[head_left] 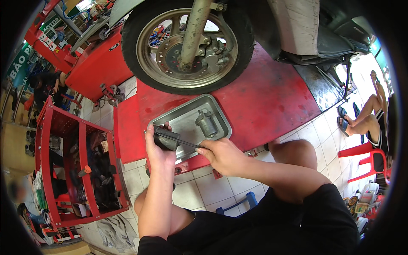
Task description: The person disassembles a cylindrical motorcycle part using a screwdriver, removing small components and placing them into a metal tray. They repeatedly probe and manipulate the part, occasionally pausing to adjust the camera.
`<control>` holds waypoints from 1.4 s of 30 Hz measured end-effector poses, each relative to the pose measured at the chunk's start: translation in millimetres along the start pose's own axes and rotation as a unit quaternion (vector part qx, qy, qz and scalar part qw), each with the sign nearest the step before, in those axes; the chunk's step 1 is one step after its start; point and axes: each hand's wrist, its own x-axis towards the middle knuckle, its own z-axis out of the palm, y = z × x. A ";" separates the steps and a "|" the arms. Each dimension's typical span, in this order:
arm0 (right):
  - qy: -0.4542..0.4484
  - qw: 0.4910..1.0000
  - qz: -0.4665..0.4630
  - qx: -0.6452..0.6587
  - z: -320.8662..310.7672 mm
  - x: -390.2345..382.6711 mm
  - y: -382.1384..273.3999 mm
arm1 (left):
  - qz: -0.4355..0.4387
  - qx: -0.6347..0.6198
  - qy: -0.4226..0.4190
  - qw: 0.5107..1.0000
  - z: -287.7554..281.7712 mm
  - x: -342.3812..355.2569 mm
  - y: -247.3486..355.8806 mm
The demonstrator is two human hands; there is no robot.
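Observation:
In my left hand (157,152) I grip a dark, dull metal cylinder (169,143), my fingers wrapped round it above the near left of the tray. A thin, dark metal rod (187,143) lies across the cylinder, and my right hand (224,156) pinches its right end. What that right end looks like is hidden by my fingers. Inside the shallow metal tray (222,112) rests a grey cylindrical motor-like part (207,124) with a bracketed end, apart from both hands.
The tray sits on a red lift platform (276,93), just below a motorbike's front wheel (134,63). A red tool cart (87,161) stands left. Beneath me is a blue stool (251,199). At right are a red chair (361,153) and a seated person's legs (366,112).

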 end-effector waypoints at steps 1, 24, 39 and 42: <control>-0.009 1.000 0.013 0.016 1.2 0.7 0.6 | -0.007 -0.004 0.008 1.000 0.6 2.0 1.6; -0.166 0.864 0.274 0.388 12.4 21.5 25.2 | -0.067 0.052 0.020 0.996 -12.0 -0.9 1.4; -0.150 0.859 0.210 0.442 28.8 20.1 35.0 | -0.057 0.082 0.011 0.995 -11.8 15.1 -4.2; -0.175 0.956 0.164 0.168 -10.9 15.1 12.9 | 0.000 0.118 -0.006 0.993 -23.5 24.8 -15.1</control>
